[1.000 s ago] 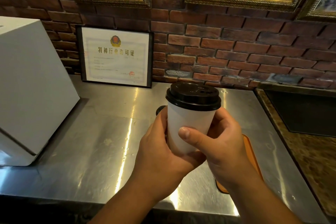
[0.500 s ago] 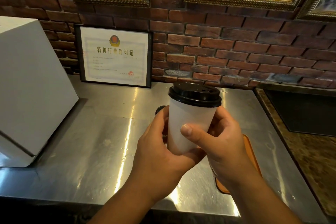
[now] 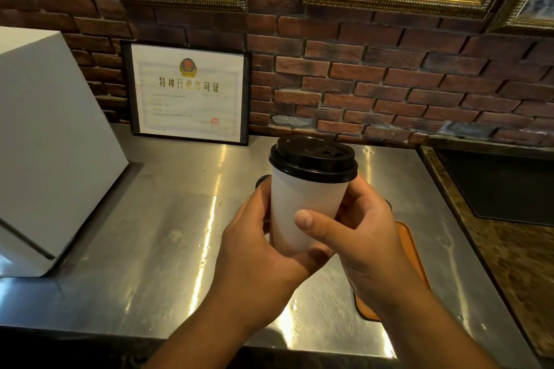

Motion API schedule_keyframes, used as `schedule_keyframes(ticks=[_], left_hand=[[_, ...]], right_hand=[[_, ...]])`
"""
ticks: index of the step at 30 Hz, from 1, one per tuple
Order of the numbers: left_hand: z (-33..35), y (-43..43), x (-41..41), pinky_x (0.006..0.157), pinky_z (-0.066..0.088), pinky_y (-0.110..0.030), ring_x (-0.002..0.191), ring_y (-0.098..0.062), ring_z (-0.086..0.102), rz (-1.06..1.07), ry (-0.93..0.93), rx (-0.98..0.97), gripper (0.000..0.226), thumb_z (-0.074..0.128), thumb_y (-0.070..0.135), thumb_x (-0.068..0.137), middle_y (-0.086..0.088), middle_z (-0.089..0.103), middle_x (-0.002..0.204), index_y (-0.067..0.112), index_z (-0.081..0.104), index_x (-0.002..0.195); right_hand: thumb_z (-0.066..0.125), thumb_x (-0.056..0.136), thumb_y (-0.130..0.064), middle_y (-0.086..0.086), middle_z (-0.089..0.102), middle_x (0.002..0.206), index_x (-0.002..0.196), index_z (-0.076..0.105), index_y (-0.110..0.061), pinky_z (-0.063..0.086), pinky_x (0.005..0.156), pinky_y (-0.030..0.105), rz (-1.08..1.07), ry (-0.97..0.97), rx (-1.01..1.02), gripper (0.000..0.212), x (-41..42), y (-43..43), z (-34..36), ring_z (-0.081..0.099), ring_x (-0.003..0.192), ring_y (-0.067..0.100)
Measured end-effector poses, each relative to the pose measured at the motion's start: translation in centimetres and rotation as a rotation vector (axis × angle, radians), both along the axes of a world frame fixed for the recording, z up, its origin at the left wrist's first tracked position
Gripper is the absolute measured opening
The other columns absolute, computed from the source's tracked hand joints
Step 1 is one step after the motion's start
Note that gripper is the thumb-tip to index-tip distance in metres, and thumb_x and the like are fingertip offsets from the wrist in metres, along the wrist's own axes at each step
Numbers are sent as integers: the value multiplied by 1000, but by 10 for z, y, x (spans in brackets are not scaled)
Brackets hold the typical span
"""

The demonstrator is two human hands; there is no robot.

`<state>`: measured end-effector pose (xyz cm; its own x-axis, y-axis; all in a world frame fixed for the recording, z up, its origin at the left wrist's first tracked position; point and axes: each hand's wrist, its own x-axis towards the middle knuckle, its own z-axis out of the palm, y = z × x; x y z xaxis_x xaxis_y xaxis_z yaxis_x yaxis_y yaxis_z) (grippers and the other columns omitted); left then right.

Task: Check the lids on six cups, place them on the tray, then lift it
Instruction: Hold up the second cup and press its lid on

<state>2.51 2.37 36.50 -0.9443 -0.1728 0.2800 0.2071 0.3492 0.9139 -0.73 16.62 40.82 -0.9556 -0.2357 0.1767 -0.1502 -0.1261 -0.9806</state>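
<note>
A white paper cup (image 3: 305, 204) with a black lid (image 3: 313, 159) is held upright above the steel counter, in the middle of the view. My left hand (image 3: 257, 255) wraps round its left side and base. My right hand (image 3: 362, 237) grips its right side, thumb across the front. An orange tray (image 3: 415, 252) lies on the counter under and behind my right hand, mostly hidden. A bit of another black lid (image 3: 261, 180) peeks out behind my left fingers. Other cups are hidden.
A large white box (image 3: 45, 141) stands at the left of the steel counter (image 3: 156, 234). A framed certificate (image 3: 187, 93) leans on the brick wall. A dark recessed panel (image 3: 497, 183) in a stone surface lies to the right.
The cup has stayed in both hands at about the same height. It has shifted and turned only slightly between the frames.
</note>
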Motion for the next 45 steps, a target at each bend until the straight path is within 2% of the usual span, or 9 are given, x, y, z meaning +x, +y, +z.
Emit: schedule_keyframes(ticks=[4, 9, 14, 20, 24, 32, 34, 38, 45], left_hand=[[-2, 1, -1, 81, 58, -12, 118, 6, 57, -7, 6, -32, 92, 75, 78, 56, 36, 56, 130, 68, 35, 139], [-3, -2, -3, 85, 58, -15, 120, 7, 57, 6, 28, -61, 91, 79, 75, 61, 36, 55, 132, 68, 35, 140], [-6, -1, -3, 75, 54, -8, 119, 11, 55, -7, 18, -35, 90, 78, 77, 59, 36, 56, 130, 69, 36, 139], [-6, -3, -2, 83, 61, -18, 119, 5, 58, -6, 22, -53, 90, 77, 77, 61, 34, 57, 131, 65, 38, 140], [-7, -5, -2, 93, 64, -36, 121, -7, 63, -7, 2, -61, 90, 83, 68, 64, 32, 57, 134, 64, 38, 142], [-7, -5, -3, 96, 62, -33, 120, -2, 61, 5, 4, -86, 87, 80, 70, 65, 35, 57, 132, 63, 39, 141], [-7, -7, -4, 92, 61, -25, 120, 1, 60, -1, 19, -95, 86, 81, 66, 66, 36, 57, 132, 65, 38, 140], [-5, -8, -4, 82, 55, -8, 121, 10, 56, -10, 34, -77, 85, 76, 75, 62, 37, 57, 130, 67, 38, 137], [-2, -8, -2, 89, 63, -28, 117, 1, 63, 1, 28, -12, 92, 56, 105, 54, 35, 59, 128, 67, 42, 136]], right_hand=[[91, 62, -36, -9, 74, 121, 134, 61, -31, 63, 79, 26, -29, 4, -7, 78, -1, -2, -1, 71, 114, 14], [94, 64, -26, -12, 74, 119, 134, 59, -33, 63, 78, 25, -10, -11, -15, 78, -3, -3, -2, 71, 113, 11], [91, 69, -25, -10, 75, 118, 133, 62, -30, 63, 77, 24, -7, 2, -7, 70, -4, -2, 0, 71, 113, 13], [93, 67, -23, -13, 75, 117, 133, 60, -32, 62, 76, 22, -24, 11, -12, 75, -3, -2, -4, 71, 112, 9], [88, 69, -20, -18, 73, 115, 130, 59, -37, 62, 76, 20, 22, -2, 11, 70, -2, -2, -4, 70, 111, 5], [91, 63, -18, -16, 73, 118, 130, 59, -37, 63, 77, 23, -34, 28, 4, 77, -3, -3, -6, 70, 112, 7], [90, 66, -17, -16, 73, 119, 130, 58, -38, 62, 77, 22, 0, 28, 0, 76, -2, -3, -6, 70, 113, 7], [88, 66, -10, -14, 74, 118, 128, 61, -36, 62, 79, 22, 4, 44, -6, 73, -1, -4, -5, 70, 114, 9], [96, 57, -21, -15, 74, 120, 126, 60, -41, 62, 79, 22, -1, 42, -39, 81, 1, -6, -7, 69, 116, 8]])
